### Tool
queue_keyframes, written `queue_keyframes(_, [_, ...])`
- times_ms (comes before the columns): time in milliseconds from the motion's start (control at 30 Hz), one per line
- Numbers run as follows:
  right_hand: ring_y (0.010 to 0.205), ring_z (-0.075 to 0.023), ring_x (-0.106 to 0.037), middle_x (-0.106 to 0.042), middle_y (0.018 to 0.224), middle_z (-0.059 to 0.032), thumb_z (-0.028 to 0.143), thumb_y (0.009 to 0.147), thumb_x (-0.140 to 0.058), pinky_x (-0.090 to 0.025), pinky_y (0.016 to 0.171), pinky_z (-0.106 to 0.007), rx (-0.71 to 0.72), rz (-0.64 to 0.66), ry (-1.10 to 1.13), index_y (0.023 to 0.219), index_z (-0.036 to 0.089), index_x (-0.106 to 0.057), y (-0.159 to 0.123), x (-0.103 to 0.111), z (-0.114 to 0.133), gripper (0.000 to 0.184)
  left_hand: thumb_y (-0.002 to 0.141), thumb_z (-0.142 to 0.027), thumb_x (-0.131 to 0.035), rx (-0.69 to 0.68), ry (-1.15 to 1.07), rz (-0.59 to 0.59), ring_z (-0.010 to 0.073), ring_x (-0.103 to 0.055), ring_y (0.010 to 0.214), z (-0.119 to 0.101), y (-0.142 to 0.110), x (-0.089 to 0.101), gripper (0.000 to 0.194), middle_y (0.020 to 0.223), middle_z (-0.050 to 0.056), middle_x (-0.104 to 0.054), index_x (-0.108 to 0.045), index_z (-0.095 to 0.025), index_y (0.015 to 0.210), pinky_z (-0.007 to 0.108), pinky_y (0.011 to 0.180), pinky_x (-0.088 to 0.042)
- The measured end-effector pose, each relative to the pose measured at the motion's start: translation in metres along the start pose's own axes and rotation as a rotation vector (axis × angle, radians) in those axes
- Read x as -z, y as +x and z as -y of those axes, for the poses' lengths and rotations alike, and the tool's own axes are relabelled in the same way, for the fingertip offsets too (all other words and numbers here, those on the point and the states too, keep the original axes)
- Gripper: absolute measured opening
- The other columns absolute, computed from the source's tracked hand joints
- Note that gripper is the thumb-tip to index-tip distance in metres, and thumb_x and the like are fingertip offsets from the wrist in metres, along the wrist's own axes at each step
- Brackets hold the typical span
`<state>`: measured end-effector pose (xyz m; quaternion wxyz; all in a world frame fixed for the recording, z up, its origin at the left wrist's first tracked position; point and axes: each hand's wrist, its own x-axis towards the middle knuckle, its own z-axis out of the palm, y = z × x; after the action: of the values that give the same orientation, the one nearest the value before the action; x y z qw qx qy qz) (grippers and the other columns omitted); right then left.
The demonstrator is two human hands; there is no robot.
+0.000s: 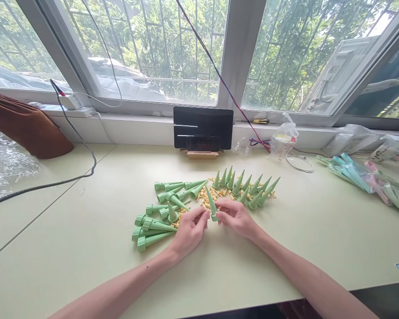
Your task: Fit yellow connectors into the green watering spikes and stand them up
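Note:
My right hand (236,217) pinches a green plastic cone spike (212,204) by its wide base, tip pointing up and away. My left hand (190,229) is closed in a pinch right beside that base, fingertips touching it; whether a small yellow piece is between them I cannot make out. Several green cones (153,226) lie on their sides to the left. More green cones (249,188) stand upright behind my hands. Small yellow parts (206,195) are scattered between the two groups.
A pale green table (86,239) runs under a window. A dark tablet (202,127) and a phone on a stand sit at the back. A brown bag (26,126) and a black cable (69,177) lie left; plastic-wrapped packets (362,177) and a bagged cup (284,141) right.

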<state>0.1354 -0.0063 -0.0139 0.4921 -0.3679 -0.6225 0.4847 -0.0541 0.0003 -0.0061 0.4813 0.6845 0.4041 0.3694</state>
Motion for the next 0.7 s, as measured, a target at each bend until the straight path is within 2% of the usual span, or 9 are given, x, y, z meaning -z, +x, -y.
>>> queue_keyframes(267, [0.089, -0.0178, -0.063, -0.065, 0.102, -0.0076, 0.026, 0.089, -0.067, -0.057, 0.07, -0.028, 0.164, -0.009, -0.182, 0.114, 0.025, -0.073, -0.0002, 0.0002, 0.0063, 0.026, 0.094, -0.042, -0.049, 0.022, -0.006, -0.009, 0.0077, -0.041, 0.044, -0.0008, 0.0012, -0.0012, 0.036, 0.056, -0.004, -0.047, -0.052, -0.017, 0.068, 0.021, 0.043, -0.032])
queue_keyframes(367, [0.094, -0.0189, -0.064, -0.066, 0.107, -0.0082, 0.023, 0.089, -0.068, -0.057, 0.072, -0.029, 0.239, -0.046, -0.23, 0.114, 0.027, -0.073, -0.0004, 0.0, 0.0065, 0.027, 0.094, -0.042, -0.049, 0.023, -0.01, -0.002, 0.0075, -0.041, 0.043, -0.0021, 0.0013, -0.0012, 0.036, 0.055, -0.004, -0.047, -0.051, -0.017, 0.068, 0.021, 0.042, -0.032])
queue_keyframes(533, [0.099, -0.02, -0.065, -0.067, 0.107, -0.0085, 0.023, 0.091, -0.066, -0.056, 0.086, -0.036, 0.353, -0.07, -0.332, 0.113, 0.027, -0.073, 0.0001, -0.0001, 0.0065, 0.023, 0.093, -0.044, -0.05, 0.033, -0.047, 0.02, 0.0066, -0.041, 0.04, -0.0028, 0.0014, -0.0008, 0.036, 0.055, -0.004, -0.048, -0.052, -0.017, 0.068, 0.021, 0.041, -0.032])
queue_keyframes(700, [0.098, -0.0197, -0.067, -0.067, 0.106, -0.0082, 0.022, 0.091, -0.067, -0.056, 0.086, -0.036, 0.424, -0.078, -0.35, 0.111, 0.027, -0.073, 0.0017, -0.0001, 0.008, 0.021, 0.092, -0.048, -0.053, 0.083, -0.167, 0.078, 0.0058, -0.037, 0.036, -0.0066, 0.0026, 0.0001, 0.038, 0.051, -0.006, -0.045, -0.051, -0.017, 0.069, 0.02, 0.037, -0.029])
